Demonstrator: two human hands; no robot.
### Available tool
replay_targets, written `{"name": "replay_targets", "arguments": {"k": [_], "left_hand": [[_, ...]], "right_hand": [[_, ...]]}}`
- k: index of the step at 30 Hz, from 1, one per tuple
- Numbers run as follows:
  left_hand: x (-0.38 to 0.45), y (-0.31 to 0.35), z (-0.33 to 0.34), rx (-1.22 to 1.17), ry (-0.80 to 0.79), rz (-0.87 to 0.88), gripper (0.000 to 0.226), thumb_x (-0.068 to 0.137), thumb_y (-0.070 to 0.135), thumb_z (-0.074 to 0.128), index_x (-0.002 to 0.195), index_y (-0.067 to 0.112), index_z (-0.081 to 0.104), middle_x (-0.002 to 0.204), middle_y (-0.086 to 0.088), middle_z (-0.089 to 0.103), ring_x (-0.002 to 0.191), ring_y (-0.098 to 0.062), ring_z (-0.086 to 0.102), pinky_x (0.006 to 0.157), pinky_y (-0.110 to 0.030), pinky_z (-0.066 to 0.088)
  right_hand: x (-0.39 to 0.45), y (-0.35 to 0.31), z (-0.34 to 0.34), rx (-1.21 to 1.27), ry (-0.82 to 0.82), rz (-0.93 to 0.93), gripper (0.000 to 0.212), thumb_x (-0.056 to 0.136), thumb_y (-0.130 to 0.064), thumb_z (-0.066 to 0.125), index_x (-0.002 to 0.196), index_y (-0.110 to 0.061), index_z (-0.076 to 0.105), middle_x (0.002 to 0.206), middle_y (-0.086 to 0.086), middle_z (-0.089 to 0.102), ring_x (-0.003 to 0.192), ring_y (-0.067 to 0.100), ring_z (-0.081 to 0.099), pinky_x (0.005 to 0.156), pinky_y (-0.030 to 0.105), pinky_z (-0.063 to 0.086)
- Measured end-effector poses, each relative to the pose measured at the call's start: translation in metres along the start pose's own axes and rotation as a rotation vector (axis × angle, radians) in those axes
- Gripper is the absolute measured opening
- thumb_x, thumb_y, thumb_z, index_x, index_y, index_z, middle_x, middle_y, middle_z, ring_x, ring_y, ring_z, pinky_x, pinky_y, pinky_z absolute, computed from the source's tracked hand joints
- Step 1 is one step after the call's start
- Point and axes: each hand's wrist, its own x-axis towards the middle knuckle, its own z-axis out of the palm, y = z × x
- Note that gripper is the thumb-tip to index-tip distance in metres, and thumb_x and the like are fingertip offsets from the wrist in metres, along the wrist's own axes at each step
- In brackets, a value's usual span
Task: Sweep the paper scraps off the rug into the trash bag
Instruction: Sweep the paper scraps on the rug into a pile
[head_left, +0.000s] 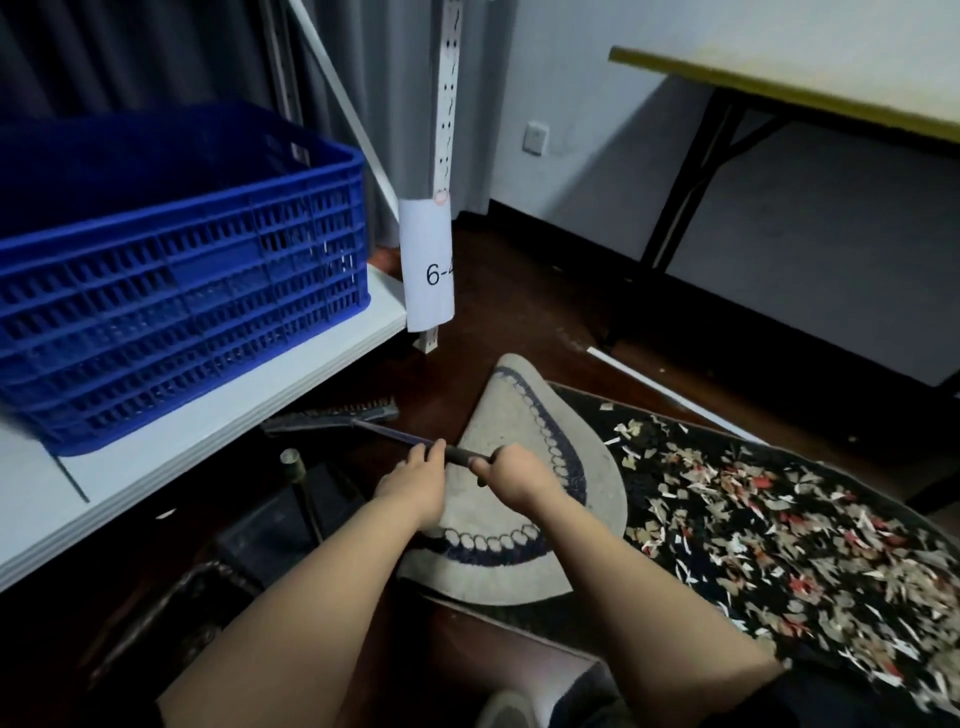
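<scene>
The dark rug (779, 519) sprawls out to the right of the grip, its near end folded over so the pale underside (519, 467) lies directly beneath both hands, and nearly all of its dark face beyond that fold is carpeted in paper scraps (753, 530), white, tan and red, thick as confetti. Up and to the left of the grip sits the blue crate (176, 280) on a white shelf (218, 431), well clear of the action. Now the tool: a broom (332, 415), head lying on the floor out past the left hand under the shelf edge, its slim handle running back into the hands. Left hand (415, 478) is wrapped closed round the shaft on the head side, right hand (511, 467) clamped closed on the dark end of the handle, the two just beside each other. So by my read this is the take-up step, tool gathered, sweeping not yet begun, the pile untouched. Next move calls for swinging the bristles across from left of the grip to the scrap field on the right. No trash bag that I can pick out for certain; dark shapes below the left forearm are too murky to call.
</scene>
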Motion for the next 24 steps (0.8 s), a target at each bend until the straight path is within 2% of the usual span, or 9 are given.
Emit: {"name": "replay_targets", "arguments": {"k": [3, 5, 8, 10, 14, 17, 20, 24], "left_hand": [[-0.006, 0.02, -0.013, 0.021, 0.055, 0.063, 0.072, 0.096, 0.008, 0.041, 0.155, 0.023, 0.002, 0.16, -0.007, 0.006, 0.141, -0.032, 0.025, 0.111, -0.042, 0.03], [-0.009, 0.039, -0.024, 0.049, 0.099, 0.106, 0.07, 0.096, 0.008, 0.041, 0.155, 0.025, 0.006, 0.16, -0.008, 0.007, 0.141, -0.032, 0.025, 0.111, -0.042, 0.029], [-0.013, 0.071, -0.034, 0.046, 0.109, 0.177, 0.069, 0.095, 0.004, 0.038, 0.154, 0.026, 0.009, 0.16, -0.008, 0.009, 0.141, -0.032, 0.025, 0.112, -0.042, 0.032], [-0.016, 0.096, -0.038, 0.038, 0.093, 0.233, 0.07, 0.095, 0.003, 0.038, 0.154, 0.027, 0.008, 0.159, -0.007, 0.009, 0.14, -0.033, 0.028, 0.109, -0.043, 0.035], [-0.022, 0.146, -0.044, 0.009, 0.067, 0.312, 0.07, 0.096, 0.009, 0.04, 0.154, 0.028, 0.006, 0.16, -0.007, 0.007, 0.137, -0.033, 0.033, 0.107, -0.041, 0.037], [-0.025, 0.187, -0.049, -0.001, 0.085, 0.398, 0.07, 0.096, 0.013, 0.046, 0.154, 0.029, 0.011, 0.158, -0.008, 0.014, 0.133, -0.032, 0.04, 0.105, -0.039, 0.039], [-0.022, 0.232, -0.046, 0.019, 0.099, 0.467, 0.063, 0.095, 0.014, 0.047, 0.151, 0.027, 0.02, 0.151, -0.01, 0.026, 0.121, -0.033, 0.051, 0.098, -0.04, 0.045], [-0.023, 0.297, -0.036, 0.116, 0.215, 0.57, 0.041, 0.096, 0.022, 0.048, 0.136, 0.022, 0.039, 0.129, -0.013, 0.046, 0.105, -0.037, 0.058, 0.087, -0.043, 0.05]], "right_hand": [[-0.024, 0.004, -0.035, 0.038, 0.08, 0.042, 0.046, 0.097, -0.044, 0.048, 0.1, -0.004, 0.071, 0.073, 0.005, 0.058, 0.063, 0.024, 0.053, 0.045, 0.03, 0.03], [-0.041, 0.01, -0.059, 0.085, 0.119, 0.079, 0.044, 0.097, -0.044, 0.049, 0.086, -0.007, 0.072, 0.059, -0.001, 0.051, 0.051, 0.017, 0.045, 0.044, 0.028, 0.028], [-0.065, 0.024, -0.088, 0.132, 0.141, 0.094, 0.042, 0.098, -0.04, 0.05, 0.062, -0.019, 0.057, 0.055, -0.005, 0.047, 0.048, 0.014, 0.042, 0.045, 0.026, 0.029], [-0.082, 0.038, -0.107, 0.193, 0.167, 0.113, 0.041, 0.096, -0.039, 0.052, 0.06, -0.02, 0.053, 0.054, -0.006, 0.047, 0.048, 0.014, 0.042, 0.046, 0.026, 0.03], [-0.107, 0.069, -0.142, 0.299, 0.231, 0.139, 0.041, 0.096, -0.041, 0.054, 0.06, -0.021, 0.057, 0.056, -0.002, 0.047, 0.05, 0.015, 0.041, 0.05, 0.028, 0.031], [-0.123, 0.093, -0.172, 0.309, 0.305, 0.17, 0.043, 0.095, -0.045, 0.053, 0.074, -0.01, 0.064, 0.065, 0.002, 0.053, 0.062, 0.019, 0.05, 0.057, 0.027, 0.037], [-0.141, 0.127, -0.201, 0.345, 0.347, 0.187, 0.041, 0.097, -0.04, 0.052, 0.065, -0.014, 0.053, 0.056, 0.0, 0.05, 0.05, 0.013, 0.045, 0.045, 0.021, 0.033], [-0.167, 0.175, -0.238, 0.367, 0.366, 0.19, 0.047, 0.097, -0.036, 0.049, 0.058, -0.013, 0.059, 0.039, -0.004, 0.043, 0.042, 0.012, 0.04, 0.037, 0.019, 0.031]]}}
